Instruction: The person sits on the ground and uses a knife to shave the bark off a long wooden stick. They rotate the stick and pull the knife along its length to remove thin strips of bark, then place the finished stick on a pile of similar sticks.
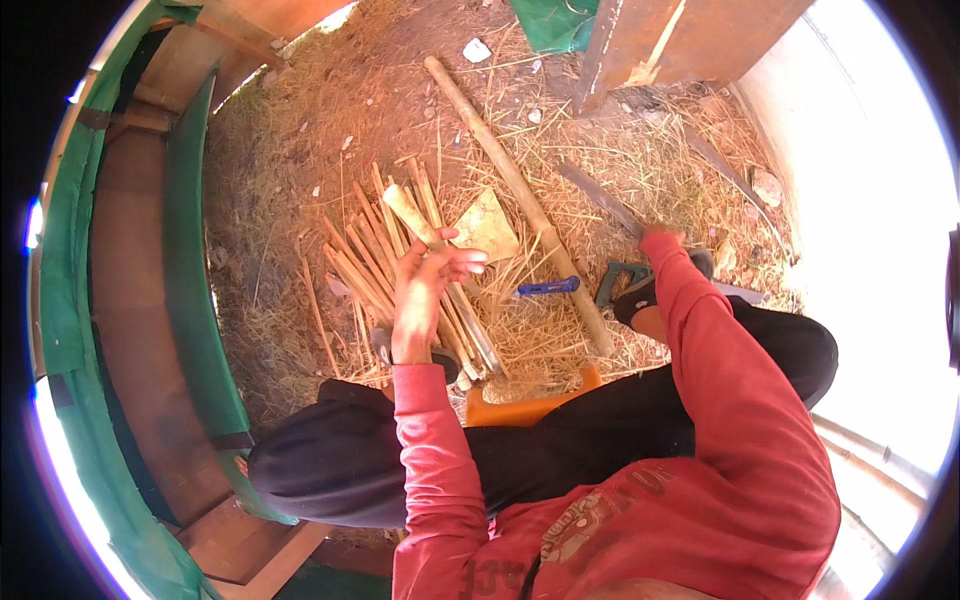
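My left hand (430, 270) is closed around a short, pale piece of wood (408, 210), which tilts up and to the left above a pile of split sticks (372, 262). Some of its fingers point loosely to the right. Farther right, my right hand (665, 238) grips a machete, whose long dark blade (598, 196) reaches toward the upper left; the handle is hidden in my fist. A pale flat slab (487, 228) lies between the hands, beside the sticks. The blade is apart from the piece of wood.
A long wooden pole (500, 165) lies across the straw-covered ground. Against it rests a blue-handled tool (548, 287). A green saw handle (620, 280) is near my right foot, and an orange plastic seat (535, 408) is beneath me. Green-trimmed wooden boards (135, 250) stand left.
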The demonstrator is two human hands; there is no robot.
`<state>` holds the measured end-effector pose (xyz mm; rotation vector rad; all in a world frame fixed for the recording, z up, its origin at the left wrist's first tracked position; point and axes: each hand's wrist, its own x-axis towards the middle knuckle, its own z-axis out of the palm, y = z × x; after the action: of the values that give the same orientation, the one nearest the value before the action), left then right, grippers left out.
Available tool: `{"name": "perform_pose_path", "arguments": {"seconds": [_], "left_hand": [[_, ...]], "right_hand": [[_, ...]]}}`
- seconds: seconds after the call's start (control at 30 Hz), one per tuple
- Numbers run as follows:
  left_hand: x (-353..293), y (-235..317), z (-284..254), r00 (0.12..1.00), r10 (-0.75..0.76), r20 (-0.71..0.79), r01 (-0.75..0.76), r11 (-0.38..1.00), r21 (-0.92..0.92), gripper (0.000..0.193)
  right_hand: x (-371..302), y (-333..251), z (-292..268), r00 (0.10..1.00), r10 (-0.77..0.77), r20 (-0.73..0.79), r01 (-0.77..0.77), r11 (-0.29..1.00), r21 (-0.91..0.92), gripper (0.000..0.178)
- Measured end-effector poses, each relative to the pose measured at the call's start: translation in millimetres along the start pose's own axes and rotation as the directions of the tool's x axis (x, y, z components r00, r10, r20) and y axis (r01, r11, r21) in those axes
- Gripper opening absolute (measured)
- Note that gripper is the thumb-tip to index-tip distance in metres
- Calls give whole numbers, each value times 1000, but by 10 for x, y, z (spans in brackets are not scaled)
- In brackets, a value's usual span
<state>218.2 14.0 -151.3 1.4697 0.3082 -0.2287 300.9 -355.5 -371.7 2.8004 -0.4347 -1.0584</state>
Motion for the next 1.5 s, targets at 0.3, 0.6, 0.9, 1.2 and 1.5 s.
{"name": "perform_pose_path", "arguments": {"seconds": [0.3,0.6,0.9,1.2,1.5], "left_hand": [[57,409,-88,928,326,-179,-159,783,602,38],[583,-106,-293,894,344,-286,-158,841,517,37],[630,-257,-391,825,453,-337,-260,835,485,35],[649,-230,-371,823,453,-344,-245,828,504,36],[535,-215,-295,802,475,-361,-244,813,529,37]], "right_hand": [[548,441,826,888,-202,-412,211,977,-23,37],[-217,-237,-118,866,-220,-449,397,848,350,43],[-1734,-1147,-97,778,-373,-505,626,529,573,32],[-1507,-1373,608,790,-353,-501,586,674,450,23],[-1311,-1386,784,685,-412,-601,692,626,359,19]]}}
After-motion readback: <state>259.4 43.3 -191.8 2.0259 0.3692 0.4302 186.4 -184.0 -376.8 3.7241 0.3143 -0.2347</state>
